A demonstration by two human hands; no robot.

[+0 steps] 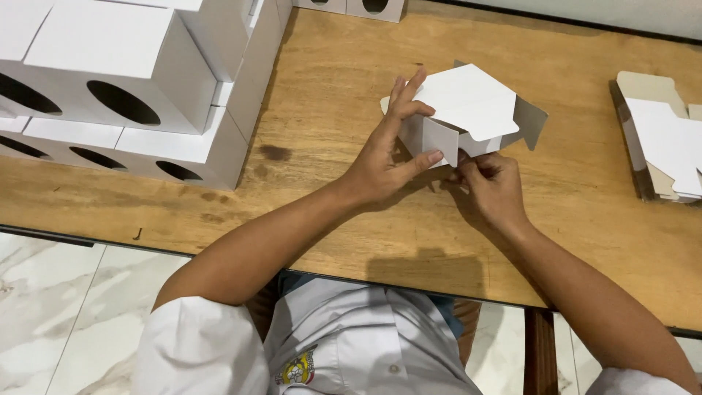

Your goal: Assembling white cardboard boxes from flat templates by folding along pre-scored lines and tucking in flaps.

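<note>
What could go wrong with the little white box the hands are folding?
The flaps on the half-folded box might crease crookedly, since the left hand steadies just one side. The right hand pinches a small flap, which could tear. An elbow might bump the stacked boxes nearby.

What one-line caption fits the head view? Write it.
Both hands, left and right, fold a white cardboard box on a wooden table.

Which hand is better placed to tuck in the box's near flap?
Probably the right hand: its fingers already pinch the near flap, while the left hand braces the box.
</note>
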